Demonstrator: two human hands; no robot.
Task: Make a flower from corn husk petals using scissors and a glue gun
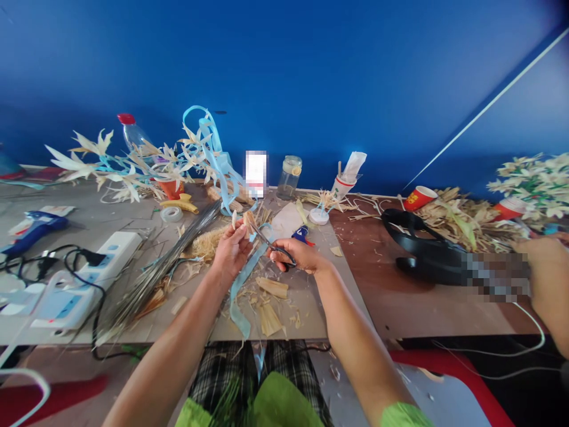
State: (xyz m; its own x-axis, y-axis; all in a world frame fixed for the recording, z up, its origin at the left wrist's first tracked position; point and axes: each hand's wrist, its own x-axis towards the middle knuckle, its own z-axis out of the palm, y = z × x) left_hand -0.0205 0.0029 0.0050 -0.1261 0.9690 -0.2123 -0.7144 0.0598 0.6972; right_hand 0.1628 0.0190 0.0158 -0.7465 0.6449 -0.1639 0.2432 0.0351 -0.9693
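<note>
Green sleeves lowest in view; left hand (231,249) pinching husk piece (247,220) steady for cutting, right hand (299,255) closed through scissors (272,244) handles, blades against husk.

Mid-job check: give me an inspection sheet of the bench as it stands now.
Surface: grey board littered with husk scraps; brown table adjoining on the right.
Job's things: husk piece pinched in left hand; scissors in right hand, blades at the husk; blue ribbon trailing off the edge.
Clutter: wire bundle, tape roll, glass jar, red paper cups, husk flowers.
Grippers: both hands closed on their items.
Cables: black cord looped over the power strip; white cable at right.
Surroundings: blue wall; another person's hand at right.
</note>
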